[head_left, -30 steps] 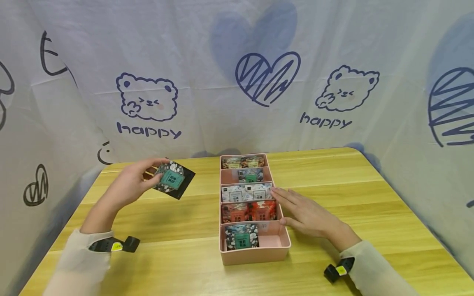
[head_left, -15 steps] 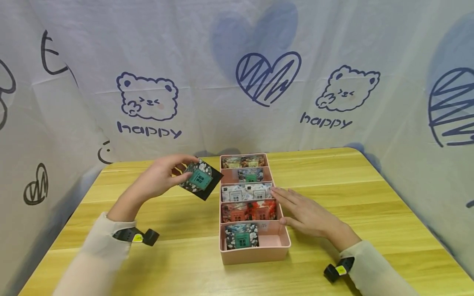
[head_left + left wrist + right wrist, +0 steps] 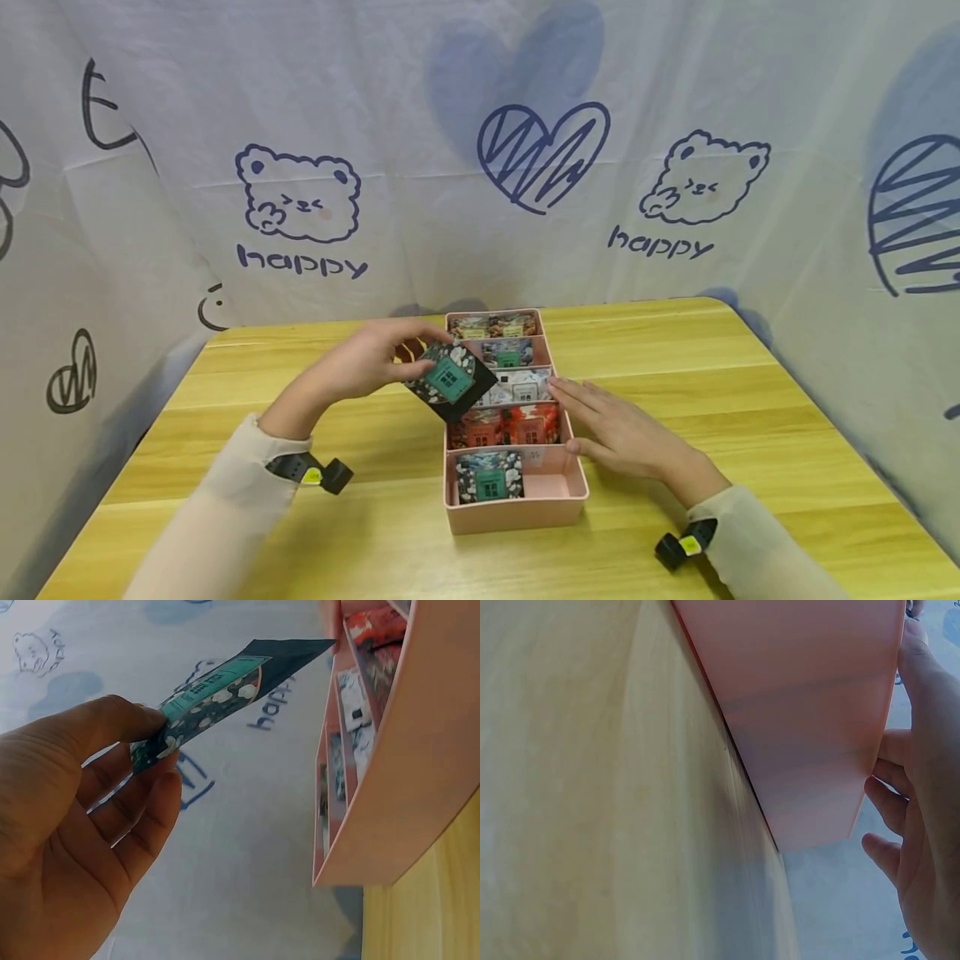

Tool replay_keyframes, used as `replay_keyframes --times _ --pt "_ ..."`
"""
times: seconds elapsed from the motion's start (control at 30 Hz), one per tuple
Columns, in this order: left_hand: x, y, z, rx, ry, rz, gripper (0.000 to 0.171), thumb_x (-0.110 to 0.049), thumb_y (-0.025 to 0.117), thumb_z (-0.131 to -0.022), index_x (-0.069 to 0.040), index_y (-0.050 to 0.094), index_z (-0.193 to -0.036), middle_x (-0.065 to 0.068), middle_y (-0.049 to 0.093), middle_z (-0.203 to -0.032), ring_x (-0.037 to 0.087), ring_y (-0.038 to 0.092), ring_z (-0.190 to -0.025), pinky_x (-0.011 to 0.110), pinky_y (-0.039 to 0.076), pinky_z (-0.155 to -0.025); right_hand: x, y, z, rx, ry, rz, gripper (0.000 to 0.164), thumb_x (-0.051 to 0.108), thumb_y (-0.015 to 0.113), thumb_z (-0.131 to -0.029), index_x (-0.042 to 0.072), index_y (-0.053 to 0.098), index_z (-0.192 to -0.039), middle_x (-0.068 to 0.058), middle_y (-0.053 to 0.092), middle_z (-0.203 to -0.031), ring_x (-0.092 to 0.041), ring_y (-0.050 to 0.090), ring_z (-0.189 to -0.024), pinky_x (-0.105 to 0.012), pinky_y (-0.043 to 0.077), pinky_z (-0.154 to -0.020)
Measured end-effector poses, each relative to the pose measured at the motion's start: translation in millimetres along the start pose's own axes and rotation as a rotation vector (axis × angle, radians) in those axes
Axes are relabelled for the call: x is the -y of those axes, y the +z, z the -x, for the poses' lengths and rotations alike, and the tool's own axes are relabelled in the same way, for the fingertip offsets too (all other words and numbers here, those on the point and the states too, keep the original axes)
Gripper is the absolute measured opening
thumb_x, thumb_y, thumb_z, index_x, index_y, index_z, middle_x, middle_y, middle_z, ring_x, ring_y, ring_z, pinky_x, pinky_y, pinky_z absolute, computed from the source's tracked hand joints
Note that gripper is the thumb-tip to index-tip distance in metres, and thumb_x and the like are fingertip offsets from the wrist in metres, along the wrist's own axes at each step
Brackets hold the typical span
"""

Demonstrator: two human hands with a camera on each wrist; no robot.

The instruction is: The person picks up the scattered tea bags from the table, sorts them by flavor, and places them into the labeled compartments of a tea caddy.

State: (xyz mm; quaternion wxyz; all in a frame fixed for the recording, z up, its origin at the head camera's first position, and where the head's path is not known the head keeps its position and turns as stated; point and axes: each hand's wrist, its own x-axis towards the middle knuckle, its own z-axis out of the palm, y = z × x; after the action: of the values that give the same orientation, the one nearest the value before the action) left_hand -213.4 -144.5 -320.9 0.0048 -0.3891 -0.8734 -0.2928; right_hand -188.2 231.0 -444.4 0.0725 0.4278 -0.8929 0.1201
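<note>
My left hand [image 3: 363, 362] pinches a flat black sachet [image 3: 450, 379] with white flowers and a teal label between thumb and fingers. The sachet hangs tilted over the left side of a pink divided box [image 3: 517, 521], covering part of its middle compartments. In the left wrist view, the thumb lies on the sachet's [image 3: 210, 694] label side. My right hand [image 3: 630, 437] rests on the box's right rim, fingers extended. A matching teal-labelled sachet [image 3: 490, 481] stands in the left half of the nearest compartment, with bare pink floor to its right.
Behind it, the compartments hold red sachets [image 3: 534, 425], white sachets [image 3: 525, 387], a green-labelled sachet [image 3: 507, 354] and yellow-labelled sachets [image 3: 513, 326]. The box stands on a wooden table [image 3: 712, 358]. A printed curtain [image 3: 420, 167] hangs behind and at both sides.
My left hand has carried the black sachet rightward, from the table's left side to above the box's left edge. The right hand and the box have stayed put.
</note>
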Motion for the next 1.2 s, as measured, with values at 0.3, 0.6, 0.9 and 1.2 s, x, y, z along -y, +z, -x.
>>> replay_keyframes --times 0.3,0.6,0.9,1.2 --pt "-12.0 21.7 -20.5 0.153 0.092 0.025 0.033 -0.014 0.065 -0.095 -0.015 0.063 -0.129 0.0 0.064 -0.123 0.009 0.062 -0.087 0.025 0.055 -0.073 0 0 0 0.007 0.011 0.002 0.072 0.047 0.048 -0.101 0.007 0.025 -0.156 -0.008 0.022 -0.161 -0.028 0.027 -0.144 -0.048 0.024 -0.116" --pt "-23.4 47.3 -38.7 0.268 0.181 0.033 0.032 -0.015 0.065 -0.095 -0.014 0.063 -0.128 -0.003 0.064 -0.12 0.007 0.059 -0.084 0.026 0.054 -0.077 2 -2 0 0.014 0.034 -0.011 0.072 0.046 0.05 -0.1 0.009 0.025 -0.156 -0.007 0.023 -0.161 -0.03 0.028 -0.143 -0.047 0.026 -0.116" --pt "-28.2 72.0 -53.0 0.364 0.243 -0.022 0.033 -0.011 0.066 -0.094 -0.013 0.064 -0.126 -0.001 0.065 -0.119 0.008 0.06 -0.096 0.021 0.051 -0.086 4 -3 0 0.014 0.035 -0.016 0.072 0.045 0.051 -0.1 0.01 0.024 -0.156 -0.007 0.022 -0.161 -0.031 0.03 -0.143 -0.048 0.025 -0.116" --pt "-34.7 88.4 -59.7 0.44 0.266 -0.066 0.035 -0.015 0.069 -0.093 -0.016 0.063 -0.127 -0.006 0.065 -0.109 0.007 0.053 -0.081 0.019 0.046 -0.074 3 -3 0 0.021 0.044 -0.031 0.073 0.043 0.054 -0.099 0.011 0.023 -0.157 -0.005 0.021 -0.162 -0.028 0.029 -0.143 -0.047 0.025 -0.117"
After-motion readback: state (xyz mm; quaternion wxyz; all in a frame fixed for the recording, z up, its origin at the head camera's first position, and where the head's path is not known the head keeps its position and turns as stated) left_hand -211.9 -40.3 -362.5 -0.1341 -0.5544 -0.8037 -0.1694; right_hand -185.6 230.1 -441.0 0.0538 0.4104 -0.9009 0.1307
